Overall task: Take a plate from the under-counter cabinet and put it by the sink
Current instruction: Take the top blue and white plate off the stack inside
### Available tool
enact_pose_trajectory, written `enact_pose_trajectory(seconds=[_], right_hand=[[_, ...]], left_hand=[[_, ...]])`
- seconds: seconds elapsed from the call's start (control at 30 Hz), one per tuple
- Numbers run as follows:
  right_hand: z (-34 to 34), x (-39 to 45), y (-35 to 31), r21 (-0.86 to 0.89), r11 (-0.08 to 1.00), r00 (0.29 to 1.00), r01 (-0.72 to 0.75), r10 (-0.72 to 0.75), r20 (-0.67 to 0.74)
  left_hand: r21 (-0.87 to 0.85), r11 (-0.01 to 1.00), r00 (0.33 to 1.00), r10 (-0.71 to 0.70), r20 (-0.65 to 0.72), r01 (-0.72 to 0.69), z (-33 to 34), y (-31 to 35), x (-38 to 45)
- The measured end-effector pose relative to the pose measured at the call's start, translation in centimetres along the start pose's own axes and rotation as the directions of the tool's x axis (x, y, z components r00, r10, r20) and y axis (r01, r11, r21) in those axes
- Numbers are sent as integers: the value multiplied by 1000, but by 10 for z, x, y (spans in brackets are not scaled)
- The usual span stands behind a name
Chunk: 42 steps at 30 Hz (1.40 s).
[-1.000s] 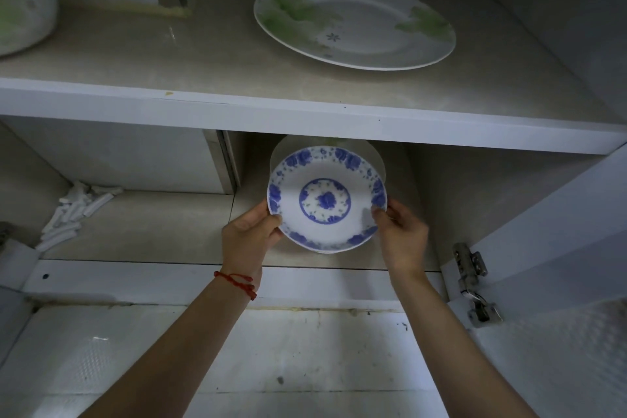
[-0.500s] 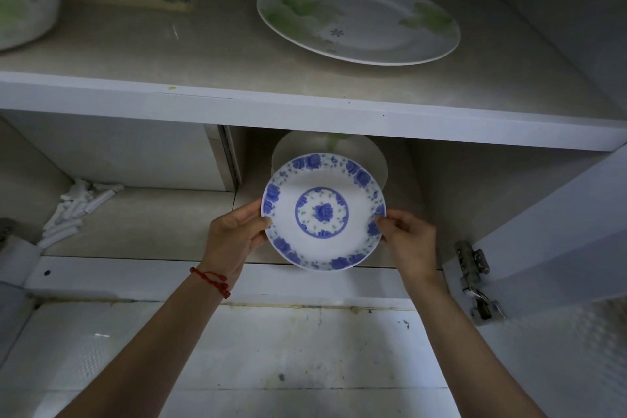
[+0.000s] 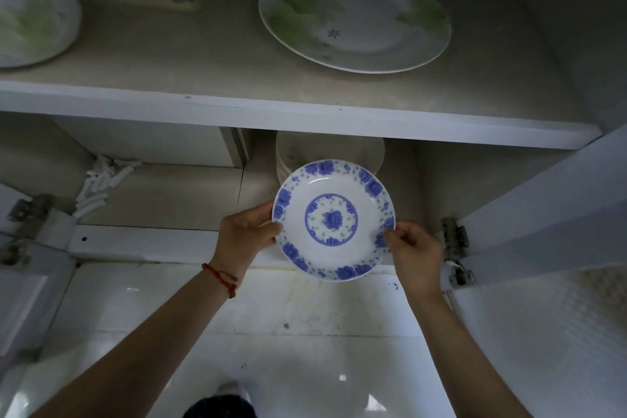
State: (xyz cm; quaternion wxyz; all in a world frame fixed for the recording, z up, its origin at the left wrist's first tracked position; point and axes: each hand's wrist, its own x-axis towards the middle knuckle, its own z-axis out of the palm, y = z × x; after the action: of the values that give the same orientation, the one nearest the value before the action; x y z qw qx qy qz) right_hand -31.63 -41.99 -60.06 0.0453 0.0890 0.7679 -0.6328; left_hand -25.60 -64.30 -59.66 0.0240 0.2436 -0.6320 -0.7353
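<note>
We hold a blue-flowered white plate (image 3: 333, 220) by its opposite rims, our left hand (image 3: 245, 235) and right hand (image 3: 413, 251) each pinching an edge. It hangs in front of the open cabinet's lower shelf (image 3: 169, 197), where a stack of plates (image 3: 330, 153) sits behind it. A green-leaf plate (image 3: 354, 15) lies on the upper shelf (image 3: 203, 68).

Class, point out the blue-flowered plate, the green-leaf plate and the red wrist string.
blue-flowered plate (image 3: 331, 219), head view, on its centre flower
green-leaf plate (image 3: 356, 15), head view, on its bare middle
red wrist string (image 3: 220, 276), head view, on the strand across the wrist
</note>
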Motion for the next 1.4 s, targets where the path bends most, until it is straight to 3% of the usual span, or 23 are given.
enact_pose_trajectory(seconds=[0.27,0.8,1.13,1.4], right_hand=[[-24,-53,-27,-94,995,997,-37,30,-67],[-89,-185,-146,-39,974,973,-222,219,-69],[-118,-228,-230,-34,977,975,-212,209,-75],[-135,-259,-301,-24,980,977,-196,194,-87]], left_hand=[[-62,995,995,-81,-64,77,7,19,-54],[-87,977,960,-210,-186,197,11,121,-220],[-99,971,958,-234,-166,220,16,206,-289],[-2,977,970,-213,-113,214,13,280,-322]])
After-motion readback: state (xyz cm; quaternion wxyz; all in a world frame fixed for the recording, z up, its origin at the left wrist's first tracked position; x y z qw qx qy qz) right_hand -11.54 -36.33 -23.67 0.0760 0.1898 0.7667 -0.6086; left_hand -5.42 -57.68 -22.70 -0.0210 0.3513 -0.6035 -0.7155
